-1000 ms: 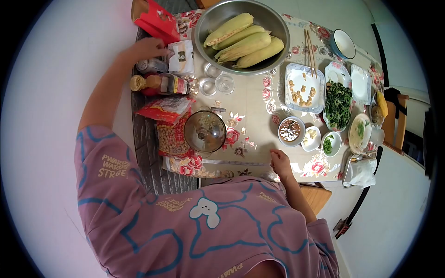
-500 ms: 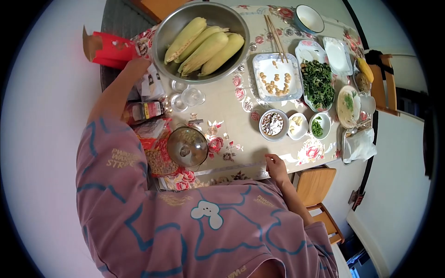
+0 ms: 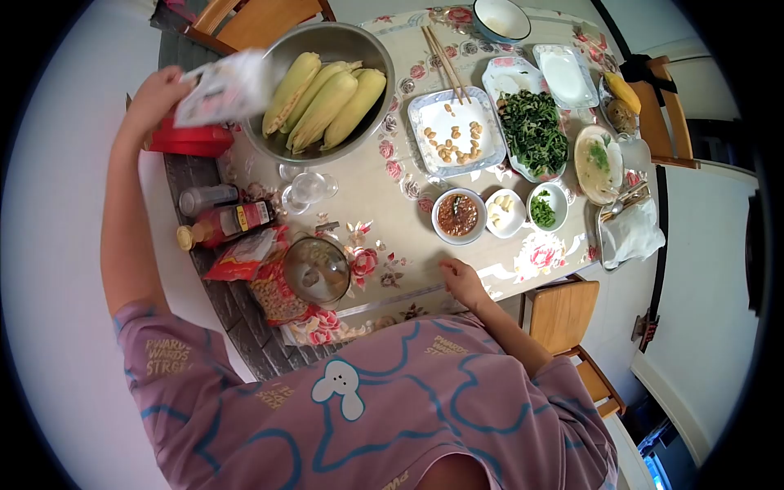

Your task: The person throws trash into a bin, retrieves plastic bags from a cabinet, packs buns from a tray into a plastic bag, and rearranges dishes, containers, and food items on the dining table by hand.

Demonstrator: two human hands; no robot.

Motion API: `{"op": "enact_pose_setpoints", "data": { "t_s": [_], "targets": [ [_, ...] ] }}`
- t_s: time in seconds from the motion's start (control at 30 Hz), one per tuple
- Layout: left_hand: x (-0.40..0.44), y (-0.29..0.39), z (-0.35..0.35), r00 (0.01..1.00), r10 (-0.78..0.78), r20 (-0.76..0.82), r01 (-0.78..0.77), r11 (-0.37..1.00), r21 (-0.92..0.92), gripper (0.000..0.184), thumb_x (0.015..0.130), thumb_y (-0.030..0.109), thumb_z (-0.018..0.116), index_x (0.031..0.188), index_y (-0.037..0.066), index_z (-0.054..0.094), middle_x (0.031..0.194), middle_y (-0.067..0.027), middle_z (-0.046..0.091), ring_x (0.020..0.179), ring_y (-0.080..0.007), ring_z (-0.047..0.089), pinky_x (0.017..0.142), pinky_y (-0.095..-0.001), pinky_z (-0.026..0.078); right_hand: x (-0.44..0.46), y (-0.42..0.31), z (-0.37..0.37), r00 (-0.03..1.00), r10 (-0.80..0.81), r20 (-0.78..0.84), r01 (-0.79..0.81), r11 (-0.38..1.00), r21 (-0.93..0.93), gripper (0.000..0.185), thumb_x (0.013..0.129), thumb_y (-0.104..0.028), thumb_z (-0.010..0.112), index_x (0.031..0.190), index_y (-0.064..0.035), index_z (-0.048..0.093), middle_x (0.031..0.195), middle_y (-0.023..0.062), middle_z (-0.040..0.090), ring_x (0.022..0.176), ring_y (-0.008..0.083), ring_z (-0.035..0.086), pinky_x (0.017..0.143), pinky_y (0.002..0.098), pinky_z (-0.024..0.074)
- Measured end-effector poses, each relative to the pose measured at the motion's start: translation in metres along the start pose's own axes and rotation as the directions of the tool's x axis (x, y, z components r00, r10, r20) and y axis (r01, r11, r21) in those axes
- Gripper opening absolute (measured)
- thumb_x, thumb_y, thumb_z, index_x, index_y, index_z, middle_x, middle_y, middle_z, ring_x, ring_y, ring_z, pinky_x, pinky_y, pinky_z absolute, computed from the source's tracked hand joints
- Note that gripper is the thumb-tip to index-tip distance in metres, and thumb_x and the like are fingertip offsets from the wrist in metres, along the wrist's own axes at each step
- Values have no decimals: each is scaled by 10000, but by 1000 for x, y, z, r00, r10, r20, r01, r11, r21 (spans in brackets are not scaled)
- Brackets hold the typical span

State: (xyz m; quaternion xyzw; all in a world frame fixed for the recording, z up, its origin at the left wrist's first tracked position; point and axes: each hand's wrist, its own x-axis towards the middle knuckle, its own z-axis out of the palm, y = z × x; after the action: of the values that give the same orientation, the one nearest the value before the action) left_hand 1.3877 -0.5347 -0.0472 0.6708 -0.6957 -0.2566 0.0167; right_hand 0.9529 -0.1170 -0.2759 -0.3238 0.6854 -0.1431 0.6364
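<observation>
My left hand (image 3: 161,91) is raised at the upper left, its fingers closed on the edge of a white packet (image 3: 222,91), which is blurred by motion. The packet hangs above a red carton (image 3: 192,139) and beside the rim of a large metal bowl (image 3: 382,82) of corn cobs (image 3: 328,106). My right hand (image 3: 462,282) rests near the front edge of the table, with its fingers curled in and nothing visible in them. Just beyond it stands a small bowl of red-brown sauce (image 3: 458,216).
Bottles (image 3: 237,220), peanut bags (image 3: 278,292) and a glass-lidded pot (image 3: 317,270) line the left side. Glasses (image 3: 309,188) stand near the bowl. Chopsticks (image 3: 445,64) lean on a square plate (image 3: 433,163); cooked greens (image 3: 532,132) and small dishes are to the right.
My left hand has lifted the white packet from beside the bottles and carried it up and left over the red carton. My right hand stays near the table edge. The view has shifted.
</observation>
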Motion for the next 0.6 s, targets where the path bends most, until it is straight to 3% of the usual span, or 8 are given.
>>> {"op": "enact_pose_setpoints", "data": {
  "t_s": [0.03, 0.1, 0.2, 0.27, 0.33, 0.4, 0.47, 0.6],
  "targets": [
    [4, 26, 10, 1000, 18, -16, -22, 968, -251, 209, 821, 272, 649, 808, 68, 603, 682, 4, 532, 578, -69, 523, 547, -278, 495, -1, 1, -2, 1000, -3, 0, 3, 1000, 2, 345, 918, -242, 525, 1141, 12, 588, 802, 103, 641, 615, 150, 597, 587, 298, 488],
    [23, 74, 49, 999, 37, -40, -52, 876, -479, 289, 850, 332, 638, 836, 45, 607, 719, -3, 581, 611, -74, 579, 560, -248, 527, -3, 3, -6, 1000, 25, 5, -25, 1000, -10, 345, 916, -239, 524, 1142, 13, 589, 799, 95, 636, 615, 146, 594, 590, 293, 486],
    [74, 140, 125, 1000, -11, 0, 7, 658, -753, 322, 900, 265, 574, 979, -47, 599, 884, -144, 643, 736, -207, 682, 661, -289, 596, -9, 6, -15, 999, 42, -28, -40, 996, 78, 346, 917, -245, 520, 1144, 6, 592, 777, 81, 625, 609, 139, 584, 586, 286, 480],
    [92, 188, 176, 998, -51, 33, 47, 309, -950, 274, 917, 129, 476, 1054, -100, 534, 951, -203, 595, 875, -298, 662, 797, -366, 593, -13, 6, -25, 996, 72, -50, -67, 993, 92, 344, 917, -244, 518, 1146, 1, 594, 761, 75, 615, 600, 133, 575, 574, 280, 473],
    [115, 219, 226, 983, -158, 91, 112, 127, -986, 235, 904, 64, 437, 1037, -117, 507, 885, -201, 550, 843, -326, 661, 724, -370, 611, -14, 9, -34, 993, 97, -70, -89, 991, 101, 341, 918, -242, 516, 1149, -3, 595, 745, 69, 605, 591, 127, 565, 562, 275, 465],
    [141, 243, 275, 954, -236, 183, 168, -82, -982, 289, 909, 66, 415, 1131, -97, 501, 1018, -238, 573, 798, -333, 653, 656, -387, 612, -13, 16, -42, 986, 127, -106, -111, 983, 146, 333, 926, -230, 509, 1159, -8, 591, 718, 61, 588, 561, 116, 544, 515, 266, 445],
    [126, 272, 292, 871, -409, 271, 217, -175, -960, 319, 930, 117, 408, 1182, -54, 505, 1075, -241, 584, 729, -316, 651, 619, -372, 600, -14, 22, -46, 985, 136, -107, -114, 975, 193, 330, 929, -225, 509, 1165, -8, 586, 711, 59, 581, 550, 113, 539, 495, 261, 435],
    [128, 267, 317, 801, -448, 396, 284, -299, -911, 341, 938, 159, 393, 1211, -17, 496, 1058, -213, 602, 699, -305, 650, 621, -358, 588, -14, 32, -48, 982, 139, -125, -111, 971, 214, 319, 938, -211, 512, 1172, -3, 574, 702, 50, 567, 528, 110, 533, 456, 253, 422]
  ]
}}
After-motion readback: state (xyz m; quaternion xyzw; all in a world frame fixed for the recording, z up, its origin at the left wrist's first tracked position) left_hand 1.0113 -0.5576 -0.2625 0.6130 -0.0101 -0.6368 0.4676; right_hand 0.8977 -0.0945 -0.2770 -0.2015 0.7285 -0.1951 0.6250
